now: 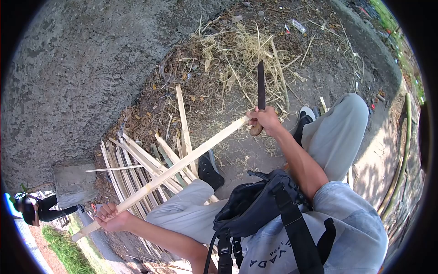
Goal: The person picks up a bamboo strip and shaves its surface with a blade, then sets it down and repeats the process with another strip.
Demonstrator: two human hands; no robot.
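A long pale split bamboo strip (182, 163) slants across the view in front of my body. Near its lower left end, my left hand (112, 218) has its fingers wrapped round it. At the strip's upper right end is my right hand (265, 119), closed round the handle of a knife (261, 84) whose dark blade points away from me. The fingertips of that hand also touch the strip's end. Beneath the strip, a pile of similar pale strips (130, 176) lies on the ground by my foot.
Thin shavings (246, 55) are heaped on the dirt ahead. A rough grey wall (91, 77) rises at the left, with a block (75, 182) at its foot. Another person (45, 208) stands at the far left. Long green poles (404, 155) lie at the right.
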